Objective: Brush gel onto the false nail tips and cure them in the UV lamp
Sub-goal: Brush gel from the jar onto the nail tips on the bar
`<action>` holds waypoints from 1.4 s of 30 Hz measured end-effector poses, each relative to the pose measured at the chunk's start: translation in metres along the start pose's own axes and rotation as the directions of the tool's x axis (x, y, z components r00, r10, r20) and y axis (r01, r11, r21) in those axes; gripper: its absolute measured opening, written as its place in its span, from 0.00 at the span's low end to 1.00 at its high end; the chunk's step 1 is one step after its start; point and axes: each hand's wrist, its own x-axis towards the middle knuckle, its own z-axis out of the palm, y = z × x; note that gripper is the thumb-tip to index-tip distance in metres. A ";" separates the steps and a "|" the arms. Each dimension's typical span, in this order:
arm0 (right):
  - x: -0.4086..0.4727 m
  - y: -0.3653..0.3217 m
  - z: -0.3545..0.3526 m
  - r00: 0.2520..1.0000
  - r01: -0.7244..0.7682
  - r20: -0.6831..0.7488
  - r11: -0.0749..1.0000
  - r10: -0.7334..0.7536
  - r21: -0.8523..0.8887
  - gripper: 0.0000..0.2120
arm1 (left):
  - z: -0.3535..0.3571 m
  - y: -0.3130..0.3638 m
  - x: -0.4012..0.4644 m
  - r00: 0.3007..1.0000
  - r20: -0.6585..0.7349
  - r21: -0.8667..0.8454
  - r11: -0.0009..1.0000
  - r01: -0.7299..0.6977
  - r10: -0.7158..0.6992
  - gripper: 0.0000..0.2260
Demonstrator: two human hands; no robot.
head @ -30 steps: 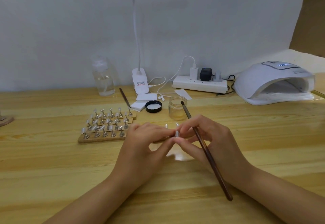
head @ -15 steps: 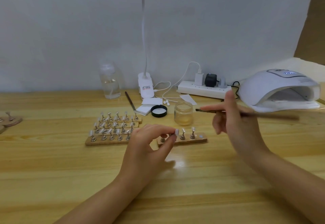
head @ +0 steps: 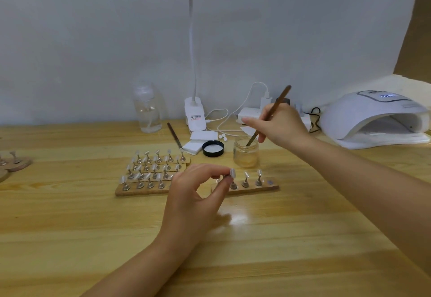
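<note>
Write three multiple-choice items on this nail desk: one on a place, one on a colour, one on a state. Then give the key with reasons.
1. Where is the tip of the brush?
A. in the glass jar
B. on a nail tip
C. inside the UV lamp

2. What colour is the rim of the jar lid?
A. white
B. black
C. red

3. How is the glass jar?
A. capped
B. tipped over
C. open and upright

Key: 1 A, the right hand dips it into the jar; 2 B, a black ring; 3 C, the lid lies beside it.
</note>
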 end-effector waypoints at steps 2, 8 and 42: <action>0.003 0.000 0.008 0.999 -0.005 0.036 0.996 0.008 -0.094 0.18 | 0.000 -0.001 0.000 1.000 0.006 -0.007 1.000 0.008 -0.008 0.05; 0.006 -0.004 0.009 0.999 -0.016 0.049 0.988 0.024 -0.154 0.19 | 0.000 -0.002 0.000 1.000 0.007 -0.033 0.999 0.012 -0.012 0.04; -0.109 0.006 -0.006 0.936 0.338 -0.229 0.860 -0.266 0.382 0.14 | 0.001 0.001 -0.001 0.993 0.101 -0.028 0.998 0.060 -0.057 0.11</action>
